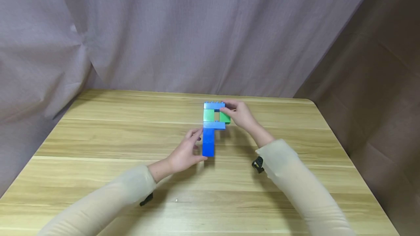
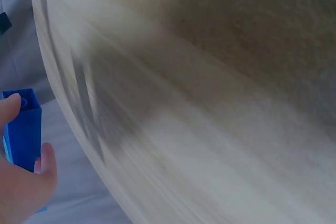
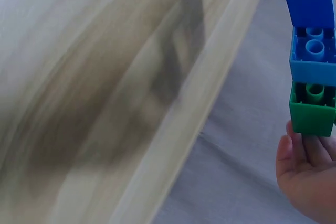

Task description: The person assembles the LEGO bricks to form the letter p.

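A P-shaped structure of toy building bricks (image 1: pixel 208 134) is held up between both hands. Two dark blue bricks (image 1: pixel 208 148) form its stem. Above them a light blue brick (image 1: pixel 213 125), a green brick (image 1: pixel 208 115) on each side of a small gap, and a studded light blue brick (image 1: pixel 211 105) make the loop. My left hand (image 1: pixel 184 153) holds the stem, thumb at its bottom end and fingers along the left side. With thumb in front, my right hand (image 1: pixel 242 115) grips the loop's upper right corner. Hollow undersides show in the right wrist view, near the green brick (image 3: pixel 312 119).
The wooden table (image 1: pixel 115 137) lies below, with shadows of the arms on it. A grey curtain (image 1: pixel 183 35) hangs behind its far edge, and a darker cloth (image 1: pixel 380 83) on the right. Black wrist devices (image 1: pixel 258 165) show under the sleeves.
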{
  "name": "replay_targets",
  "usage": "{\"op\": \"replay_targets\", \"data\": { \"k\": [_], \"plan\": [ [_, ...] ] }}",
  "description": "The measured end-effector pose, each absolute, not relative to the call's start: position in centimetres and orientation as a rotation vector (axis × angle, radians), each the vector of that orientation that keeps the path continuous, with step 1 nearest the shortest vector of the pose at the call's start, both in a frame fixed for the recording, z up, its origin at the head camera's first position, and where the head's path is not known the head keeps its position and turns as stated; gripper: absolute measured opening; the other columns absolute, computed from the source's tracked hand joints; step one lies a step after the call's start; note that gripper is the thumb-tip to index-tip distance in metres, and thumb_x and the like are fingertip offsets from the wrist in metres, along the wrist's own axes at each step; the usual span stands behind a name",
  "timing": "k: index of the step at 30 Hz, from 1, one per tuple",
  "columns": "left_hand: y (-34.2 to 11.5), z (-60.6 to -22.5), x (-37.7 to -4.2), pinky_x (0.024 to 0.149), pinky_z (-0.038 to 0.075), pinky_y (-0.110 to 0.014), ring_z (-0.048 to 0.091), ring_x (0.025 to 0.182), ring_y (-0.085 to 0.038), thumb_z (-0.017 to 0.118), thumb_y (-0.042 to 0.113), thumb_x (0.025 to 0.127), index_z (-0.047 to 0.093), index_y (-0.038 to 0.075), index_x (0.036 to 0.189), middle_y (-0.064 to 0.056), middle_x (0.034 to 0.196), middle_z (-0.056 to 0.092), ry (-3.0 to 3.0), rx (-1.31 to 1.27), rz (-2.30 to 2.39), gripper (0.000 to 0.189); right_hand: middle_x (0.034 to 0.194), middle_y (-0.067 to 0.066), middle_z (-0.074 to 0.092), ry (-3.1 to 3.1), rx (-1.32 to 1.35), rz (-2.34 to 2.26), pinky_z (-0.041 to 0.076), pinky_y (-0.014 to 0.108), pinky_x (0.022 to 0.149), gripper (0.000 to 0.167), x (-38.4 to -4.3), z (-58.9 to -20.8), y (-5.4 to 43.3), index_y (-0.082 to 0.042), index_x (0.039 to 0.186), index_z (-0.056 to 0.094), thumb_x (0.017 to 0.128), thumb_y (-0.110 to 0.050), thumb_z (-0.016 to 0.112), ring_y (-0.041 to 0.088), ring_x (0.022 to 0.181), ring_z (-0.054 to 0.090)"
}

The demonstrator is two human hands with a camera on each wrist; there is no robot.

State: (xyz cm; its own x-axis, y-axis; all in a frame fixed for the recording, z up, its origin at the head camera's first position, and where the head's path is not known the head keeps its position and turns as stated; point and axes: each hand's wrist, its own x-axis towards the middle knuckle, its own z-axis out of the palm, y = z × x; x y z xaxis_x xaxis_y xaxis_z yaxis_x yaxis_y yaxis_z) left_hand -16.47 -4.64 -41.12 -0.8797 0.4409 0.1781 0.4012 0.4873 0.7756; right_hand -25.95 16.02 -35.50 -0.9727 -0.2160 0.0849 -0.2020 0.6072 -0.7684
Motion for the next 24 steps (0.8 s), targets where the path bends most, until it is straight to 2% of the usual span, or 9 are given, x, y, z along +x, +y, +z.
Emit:
{"op": "replay_targets", "data": {
  "k": [6, 12, 19, 24],
  "plan": [
    [-4.4, -41.3, -16.6, 0.085, 0.056, -0.029, 0.059, 0.105, -0.031, 0.075, -0.002, 0.072, 0.026, -0.005, 0.143, -0.025, 0.129, 0.042, 2.640, 0.677, 1.399, 0.087, 0.125, 0.020, 0.059, 2.806, -0.310, -1.349, 0.049, 0.041, 0.098, 0.041, -26.3, -36.5, 15.3, 0.002, 0.127, 0.055, 0.092, -0.019, 0.060, 0.031, 0.114, 0.057],
    [-4.2, -41.7, -16.9, 0.087, 0.055, -0.030, 0.058, 0.106, -0.031, 0.074, -0.005, 0.071, 0.025, -0.008, 0.142, -0.025, 0.130, 0.042, 2.612, 0.624, 1.415, 0.087, 0.130, 0.018, 0.057, 2.779, -0.223, -1.356, 0.043, 0.040, 0.105, 0.042, -26.7, -37.6, 15.2, 0.001, 0.126, 0.056, 0.091, -0.021, 0.061, 0.030, 0.123, 0.051],
    [-4.0, -42.1, -17.0, 0.087, 0.055, -0.034, 0.058, 0.103, -0.029, 0.075, -0.003, 0.071, 0.026, -0.008, 0.142, -0.025, 0.126, 0.043, 2.601, 0.571, 1.386, 0.087, 0.139, 0.017, 0.048, 2.677, -0.351, -1.218, 0.035, 0.043, 0.111, 0.048, -27.0, -38.4, 15.9, 0.000, 0.135, 0.046, 0.093, -0.020, 0.058, 0.033, 0.130, 0.043],
    [-3.9, -42.4, -17.0, 0.090, 0.053, -0.035, 0.057, 0.105, -0.030, 0.075, -0.002, 0.072, 0.025, -0.009, 0.142, -0.026, 0.128, 0.042, 2.588, 0.531, 1.357, 0.087, 0.140, 0.017, 0.047, 2.659, -0.364, -1.167, 0.034, 0.043, 0.112, 0.048, -27.0, -38.8, 16.2, 0.000, 0.135, 0.045, 0.093, -0.020, 0.058, 0.033, 0.131, 0.042]
  ]
}}
